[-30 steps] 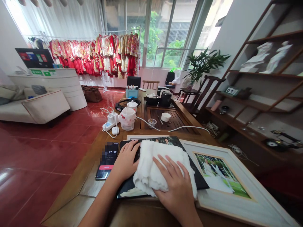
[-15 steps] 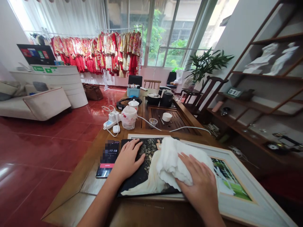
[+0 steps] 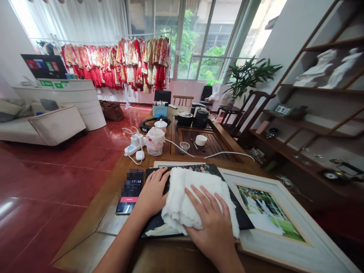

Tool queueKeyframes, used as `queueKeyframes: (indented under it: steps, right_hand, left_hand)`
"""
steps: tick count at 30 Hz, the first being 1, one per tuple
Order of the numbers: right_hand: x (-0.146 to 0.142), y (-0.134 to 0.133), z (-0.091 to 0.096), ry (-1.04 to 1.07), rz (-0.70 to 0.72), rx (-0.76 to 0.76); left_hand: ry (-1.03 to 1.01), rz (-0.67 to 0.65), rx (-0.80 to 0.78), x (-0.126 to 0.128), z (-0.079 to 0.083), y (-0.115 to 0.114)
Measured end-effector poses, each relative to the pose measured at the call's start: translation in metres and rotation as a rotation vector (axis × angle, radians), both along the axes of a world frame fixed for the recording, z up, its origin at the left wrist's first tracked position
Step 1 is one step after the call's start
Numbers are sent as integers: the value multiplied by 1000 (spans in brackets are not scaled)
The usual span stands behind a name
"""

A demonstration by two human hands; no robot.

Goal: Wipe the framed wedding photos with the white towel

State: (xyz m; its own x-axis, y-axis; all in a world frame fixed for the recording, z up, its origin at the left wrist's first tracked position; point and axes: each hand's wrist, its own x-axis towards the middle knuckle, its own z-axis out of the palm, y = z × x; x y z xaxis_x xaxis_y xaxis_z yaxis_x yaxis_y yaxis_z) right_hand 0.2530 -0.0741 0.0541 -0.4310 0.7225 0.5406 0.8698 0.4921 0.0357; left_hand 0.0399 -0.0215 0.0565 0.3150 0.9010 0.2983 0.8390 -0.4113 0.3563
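A white cloth (image 3: 182, 189) lies spread over a dark photo print (image 3: 244, 219) on the wooden table (image 3: 113, 178). My right hand (image 3: 212, 222) presses flat on the cloth, fingers apart. Resting on the print's left edge, my left hand (image 3: 152, 193) has its fingers stretched out and touches the cloth's side. Most of the print is hidden under the cloth.
A phone (image 3: 131, 191) lies just left of my left hand. A white-framed wedding photo (image 3: 264, 214) sits to the right. Behind are a power strip (image 3: 134, 145), teapots (image 3: 155, 141), a small bowl (image 3: 201, 140), a tea tray and cables. Wooden shelves (image 3: 313, 98) stand at the right.
My right hand swept the cloth right across the print, then back left to the middle. The left hand stayed on the print's left edge.
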Motion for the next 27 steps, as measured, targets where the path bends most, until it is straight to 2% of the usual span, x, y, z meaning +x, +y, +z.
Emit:
queueKeyframes:
  steps: [3,7,16,22,27]
  right_hand:
    - [-1,0,1,-16,35,-29]
    - [14,4,0,-19,36,-36]
    - [62,17,-12,20,-118,80]
    - [51,11,-11,8,-165,92]
    - [26,5,-3,-6,-101,79]
  left_hand:
    - [-13,-5,-3,-5,0,0]
    - [-43,8,30,-7,0,-1]
    - [-27,17,52,-7,1,0]
    - [10,30,44,-5,1,-2]
    - [28,42,40,-2,2,-1]
